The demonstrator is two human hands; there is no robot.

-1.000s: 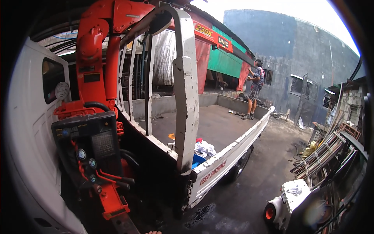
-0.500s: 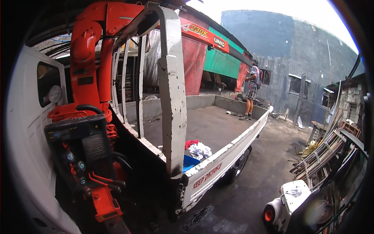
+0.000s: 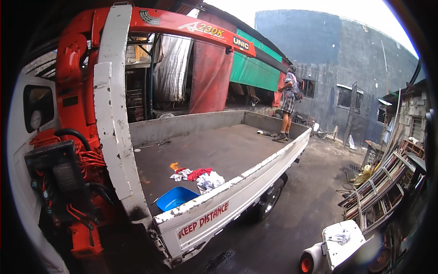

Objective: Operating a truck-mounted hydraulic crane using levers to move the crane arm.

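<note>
Neither of my hands shows in the head view. Closest to me stands a flatbed truck, its white side panel [image 3: 255, 182] chipped along the top edge. In the near corner of its bed lies a blue plastic basin [image 3: 165, 201]. Beside the basin are crumpled cloths: a red one [image 3: 200, 173] and a white one [image 3: 211, 181]. A scuffed white post [image 3: 112, 114] rises at the bed's front end. Behind it is a red crane [image 3: 73, 77], with a dark lever panel [image 3: 54, 171] low on the left.
Another person [image 3: 288, 98] stands at the bed's far end, near the tip of the crane boom [image 3: 182, 27]. On the right, ladders [image 3: 383, 182] and poles lean against a wall. A white wheeled box [image 3: 340, 242] stands at the lower right. A grey wall [image 3: 310, 41] closes the yard.
My view has shifted to the right and nearer the truck bed. The post and crane now sit farther left, and the blue basin and cloths show more fully.
</note>
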